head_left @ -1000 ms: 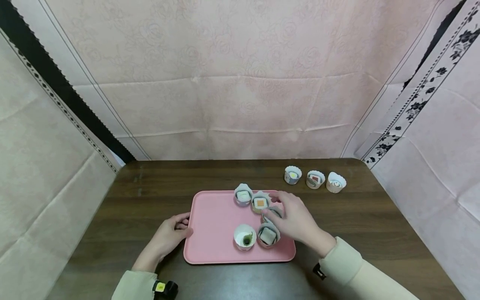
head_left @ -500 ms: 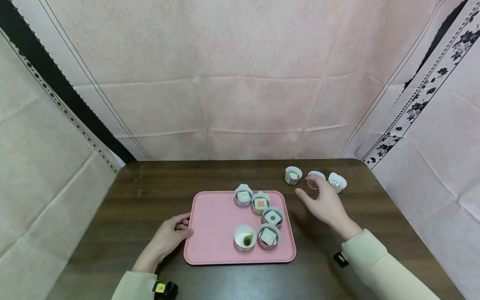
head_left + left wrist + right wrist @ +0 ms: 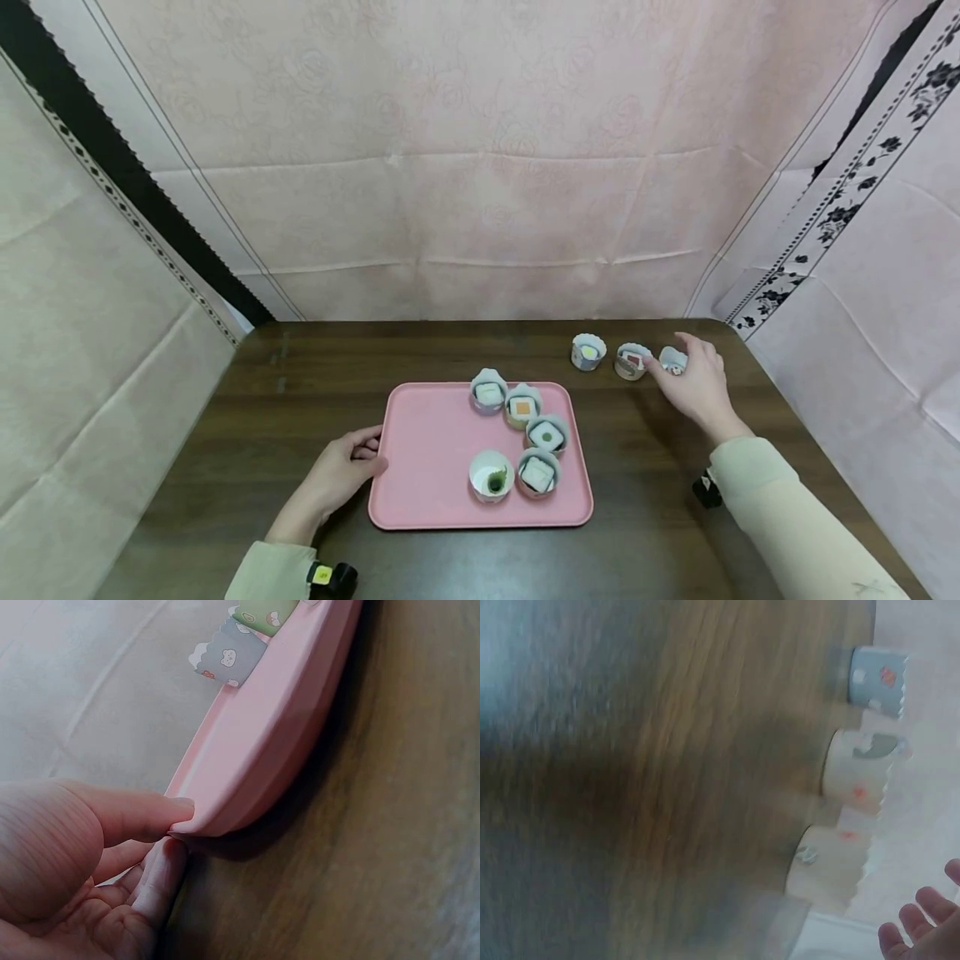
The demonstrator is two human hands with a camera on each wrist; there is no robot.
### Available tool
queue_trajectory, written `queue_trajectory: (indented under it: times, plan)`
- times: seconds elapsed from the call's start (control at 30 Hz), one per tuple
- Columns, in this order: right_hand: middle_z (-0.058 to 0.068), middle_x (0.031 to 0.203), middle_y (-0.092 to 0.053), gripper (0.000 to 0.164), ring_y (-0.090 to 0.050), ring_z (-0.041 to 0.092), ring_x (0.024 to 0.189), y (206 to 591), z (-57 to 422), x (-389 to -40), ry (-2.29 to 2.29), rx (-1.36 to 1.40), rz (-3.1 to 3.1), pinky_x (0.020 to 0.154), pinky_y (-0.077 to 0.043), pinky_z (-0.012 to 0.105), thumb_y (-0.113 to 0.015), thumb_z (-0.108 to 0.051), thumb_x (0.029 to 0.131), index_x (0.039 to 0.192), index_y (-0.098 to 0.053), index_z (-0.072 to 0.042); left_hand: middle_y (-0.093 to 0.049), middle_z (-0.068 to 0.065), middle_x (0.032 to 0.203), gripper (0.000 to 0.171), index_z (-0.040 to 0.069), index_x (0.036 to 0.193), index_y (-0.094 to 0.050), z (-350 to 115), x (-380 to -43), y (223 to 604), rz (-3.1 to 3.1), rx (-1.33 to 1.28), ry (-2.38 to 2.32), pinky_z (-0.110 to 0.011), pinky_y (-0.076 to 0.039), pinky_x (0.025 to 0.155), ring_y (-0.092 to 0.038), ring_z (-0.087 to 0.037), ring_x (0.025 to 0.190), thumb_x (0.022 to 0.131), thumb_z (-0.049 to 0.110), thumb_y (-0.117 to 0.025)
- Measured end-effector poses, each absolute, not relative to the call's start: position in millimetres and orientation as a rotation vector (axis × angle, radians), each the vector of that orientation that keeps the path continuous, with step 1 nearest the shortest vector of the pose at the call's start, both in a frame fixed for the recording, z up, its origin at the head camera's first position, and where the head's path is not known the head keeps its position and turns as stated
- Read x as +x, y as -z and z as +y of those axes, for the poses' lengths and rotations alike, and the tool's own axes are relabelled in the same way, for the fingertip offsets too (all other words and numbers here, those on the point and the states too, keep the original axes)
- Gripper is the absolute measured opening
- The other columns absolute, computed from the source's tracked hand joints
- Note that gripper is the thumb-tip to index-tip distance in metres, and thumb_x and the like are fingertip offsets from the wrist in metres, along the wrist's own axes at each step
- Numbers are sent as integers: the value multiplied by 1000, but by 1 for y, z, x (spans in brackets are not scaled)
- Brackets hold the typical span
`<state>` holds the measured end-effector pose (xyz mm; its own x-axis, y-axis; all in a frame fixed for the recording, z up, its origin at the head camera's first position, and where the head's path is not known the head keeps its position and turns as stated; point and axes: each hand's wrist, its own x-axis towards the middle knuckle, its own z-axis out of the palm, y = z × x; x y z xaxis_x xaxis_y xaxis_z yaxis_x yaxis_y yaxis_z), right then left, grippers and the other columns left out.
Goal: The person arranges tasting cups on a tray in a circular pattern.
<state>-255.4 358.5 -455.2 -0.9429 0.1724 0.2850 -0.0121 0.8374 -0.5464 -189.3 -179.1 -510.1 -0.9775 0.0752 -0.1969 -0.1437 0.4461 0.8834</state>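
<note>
My left hand (image 3: pixel 341 477) pinches the left rim of a pink tray (image 3: pixel 427 458), thumb on top and fingers under the edge in the left wrist view. On the tray's right half stand several small paper cupcake cups, among them a white one (image 3: pixel 491 475) with something green in it. My right hand (image 3: pixel 697 383) is at the rightmost of three more cups on the table, that cup (image 3: pixel 672 360) showing between thumb and fingers. In the right wrist view, the fingertips (image 3: pixel 915 919) are spread and apart from the cream cup (image 3: pixel 829 866).
Left of that cup stand a cup with a reddish piece (image 3: pixel 632 362) and a blue-grey cup (image 3: pixel 588 352), near the far edge of the brown wooden table (image 3: pixel 337 358). Pale patterned cloth (image 3: pixel 487 208) hangs behind and at both sides.
My right hand has left the cups on the tray and moved right and away to the rightmost cup on the table. The left hand has stayed on the tray.
</note>
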Motion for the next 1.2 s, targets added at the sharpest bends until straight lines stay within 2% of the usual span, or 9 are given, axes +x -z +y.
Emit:
queue_trajectory:
  times: [0.17,0.73,0.93,1.2]
  plan:
    - [32,147,-23,85,-21,56,129,464,370,-260,-800,-193,-2768,95,-17,71,-58,-50,90,151,-24,-2,-58,-8,106,52,7,135,-55,-179,-189,511,2499,-65,-1534,-31,-50,74,-57,-21,93,85,7,-71]
    - [38,141,-25,110,-32,52,125,482,380,-266,-993,-340,-2808,97,-31,63,-69,-54,82,150,-8,6,-57,-9,106,52,6,135,-55,-178,-186,508,2511,-44,-1547,-30,-50,74,-57,-20,94,85,7,-72]
    - [38,142,-26,108,-33,51,125,485,380,-267,-1067,-442,-2800,100,-31,61,-68,-53,84,149,-8,9,-58,-8,106,52,6,134,-56,-178,-188,509,2509,-48,-1549,-31,-50,75,-57,-20,94,85,7,-72]
    - [38,138,-34,94,-39,50,122,484,380,-268,-1025,-477,-2803,98,-33,58,-64,-48,88,145,-21,12,-58,-8,107,52,6,135,-55,-179,-188,509,2507,-44,-1549,-30,-50,74,-57,-20,94,85,8,-72]
